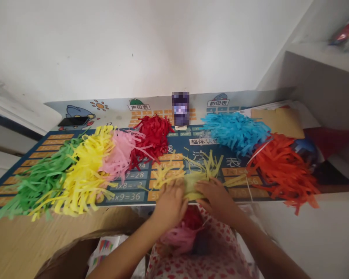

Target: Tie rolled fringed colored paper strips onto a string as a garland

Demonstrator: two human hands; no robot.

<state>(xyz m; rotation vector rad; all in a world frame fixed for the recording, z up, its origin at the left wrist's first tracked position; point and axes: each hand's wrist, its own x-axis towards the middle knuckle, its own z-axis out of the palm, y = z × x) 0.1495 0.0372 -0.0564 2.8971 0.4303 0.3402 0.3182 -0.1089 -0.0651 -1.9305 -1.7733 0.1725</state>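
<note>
A pale yellow-green fringed strip of tissue paper (192, 185) lies near the table's front edge, its cut ends fanning out over the mat. My left hand (171, 199) is closed on the strip's left part, with fingers curled over it. At the right part, my right hand (216, 197) grips the same strip, thumb side toward the middle. Between the hands the uncut middle band shows. Below, in my lap, rest a pink fringed bundle (178, 238) and a red one (192, 217), partly hidden by my hands.
Along the left lie green (46, 176), yellow (85, 174), pink (120, 155) and red (154, 133) fringed bundles. Blue (235, 131) and orange (282, 168) ones lie right. A phone (180, 109) stands at the back; a dark phone (73, 121) lies left. A printed mat (125, 195) covers the table.
</note>
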